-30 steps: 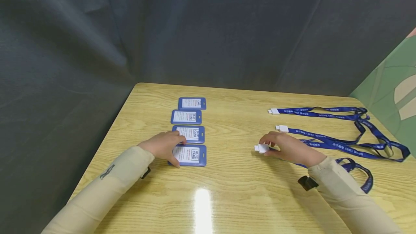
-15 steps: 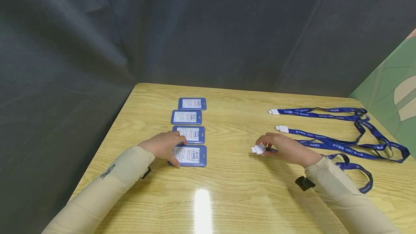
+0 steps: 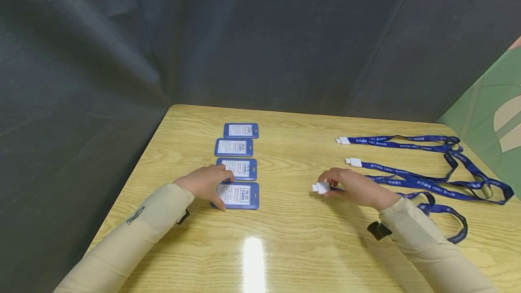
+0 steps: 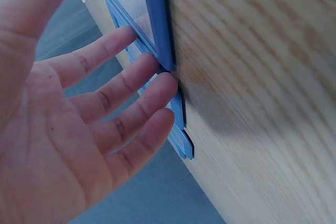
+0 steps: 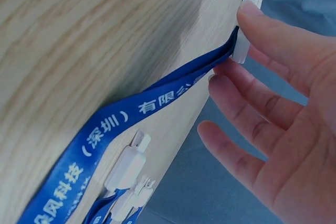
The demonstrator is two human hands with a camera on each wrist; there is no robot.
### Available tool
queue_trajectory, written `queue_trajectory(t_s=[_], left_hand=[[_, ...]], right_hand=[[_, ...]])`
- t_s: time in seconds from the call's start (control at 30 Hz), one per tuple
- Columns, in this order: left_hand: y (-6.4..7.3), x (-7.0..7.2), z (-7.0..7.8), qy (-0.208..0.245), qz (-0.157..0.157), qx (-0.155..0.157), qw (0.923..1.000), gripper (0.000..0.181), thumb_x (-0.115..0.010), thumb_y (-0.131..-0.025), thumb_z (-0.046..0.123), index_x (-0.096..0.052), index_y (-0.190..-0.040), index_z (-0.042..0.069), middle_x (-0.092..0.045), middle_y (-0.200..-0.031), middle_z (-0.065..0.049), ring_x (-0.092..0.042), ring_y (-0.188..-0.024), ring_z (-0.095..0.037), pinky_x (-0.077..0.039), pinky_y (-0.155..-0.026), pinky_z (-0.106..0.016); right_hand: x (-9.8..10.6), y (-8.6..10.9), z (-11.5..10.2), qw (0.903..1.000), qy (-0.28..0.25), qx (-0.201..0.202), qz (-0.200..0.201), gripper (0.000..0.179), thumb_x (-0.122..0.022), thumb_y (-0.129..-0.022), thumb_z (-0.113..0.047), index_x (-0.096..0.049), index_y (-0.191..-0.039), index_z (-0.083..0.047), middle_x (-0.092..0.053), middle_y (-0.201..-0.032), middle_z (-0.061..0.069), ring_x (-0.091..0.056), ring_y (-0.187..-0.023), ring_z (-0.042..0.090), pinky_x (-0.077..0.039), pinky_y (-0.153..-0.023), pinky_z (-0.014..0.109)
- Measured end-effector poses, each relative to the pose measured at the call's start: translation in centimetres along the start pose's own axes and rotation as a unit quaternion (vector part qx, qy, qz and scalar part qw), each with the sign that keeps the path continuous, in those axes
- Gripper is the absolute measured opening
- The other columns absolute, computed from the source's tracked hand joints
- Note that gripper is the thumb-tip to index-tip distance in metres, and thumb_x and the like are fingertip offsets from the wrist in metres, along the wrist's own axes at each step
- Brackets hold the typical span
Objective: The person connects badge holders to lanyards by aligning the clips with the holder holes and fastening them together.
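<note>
My left hand [image 3: 205, 183] grips the left end of the nearest blue ID card holder [image 3: 249, 202], thumb at its near edge and index finger at its far edge. The holder lies flat, its slotted end pointing right. In the left wrist view the other fingers [image 4: 139, 103] spread loosely beside the holder's edge. Across from it, my right hand [image 3: 358, 187] pinches the white plastic clip [image 3: 323, 188] of a blue lanyard, thumb on one face. The clip's narrow tip points left toward the holder. Its printed strap [image 5: 100, 124] trails away over the table.
Three more blue card holders [image 3: 234, 147] lie in a column beyond the left hand. Two other lanyards with white clips [image 3: 355, 162] lie at the right, their straps looped. A dark cloth [image 3: 260, 40] hangs behind the wooden table [image 3: 285, 238].
My right hand has drawn the lanyard clip a little to the left, its strap pulled along behind. The left hand has stayed at the nearest card holder.
</note>
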State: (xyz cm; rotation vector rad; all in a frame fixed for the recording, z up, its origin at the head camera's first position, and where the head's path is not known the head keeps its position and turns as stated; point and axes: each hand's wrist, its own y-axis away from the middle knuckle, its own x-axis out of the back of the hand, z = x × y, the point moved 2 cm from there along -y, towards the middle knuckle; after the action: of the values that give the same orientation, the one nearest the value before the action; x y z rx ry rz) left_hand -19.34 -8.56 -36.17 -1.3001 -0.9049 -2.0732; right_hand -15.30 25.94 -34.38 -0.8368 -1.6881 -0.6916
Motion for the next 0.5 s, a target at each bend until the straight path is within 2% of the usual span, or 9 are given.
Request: queue_trajectory(t_s=[0.5], left_hand=[[0.10, 0.00, 0.07, -0.002, 0.004, 0.001, 1.0000, 0.068, -0.085, -0.063, 0.036, -0.057, -0.119, 0.010, -0.057, -0.109, -0.006, -0.052, -0.086, -0.016, -0.048, -0.086, -0.036]], right_hand=[[-0.39, -0.49, -0.18, 1.0000, 0.002, -0.006, 0.005, 0.024, -0.072, -0.080, -0.015, -0.063, -0.100, -0.008, -0.061, -0.083, -0.004, -0.051, -0.072, 0.004, -0.046, -0.060, 0.018]])
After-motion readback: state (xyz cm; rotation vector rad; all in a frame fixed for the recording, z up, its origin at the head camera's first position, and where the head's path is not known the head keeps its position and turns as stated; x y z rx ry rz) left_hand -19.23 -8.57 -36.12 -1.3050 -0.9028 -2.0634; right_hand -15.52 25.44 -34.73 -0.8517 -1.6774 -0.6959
